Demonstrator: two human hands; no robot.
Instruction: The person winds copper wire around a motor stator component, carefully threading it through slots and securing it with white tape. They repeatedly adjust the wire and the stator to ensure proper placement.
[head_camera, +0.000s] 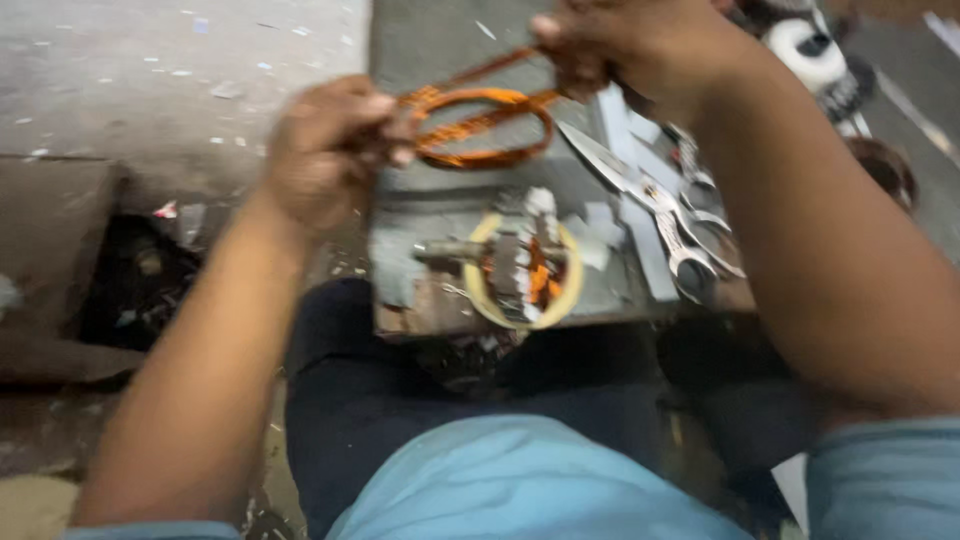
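A loop of copper winding wire (480, 125) hangs stretched between my two hands above a small grey work board (600, 295). My left hand (325, 150) grips the loop's left end with closed fingers. My right hand (620, 45) pinches the right end higher up, near the top of the frame. Below the loop a motor armature (520, 265) with a steel shaft and copper windings rests on a yellow tape ring (478, 300) on the board. The picture is motion-blurred.
Steel scissors (650, 195) and strips of grey insulating paper (625, 135) lie on the board's right side. A white round object (810, 50) sits at the top right. Littered concrete floor (150, 70) and a dark pit (140, 280) lie to the left. My knees are under the board.
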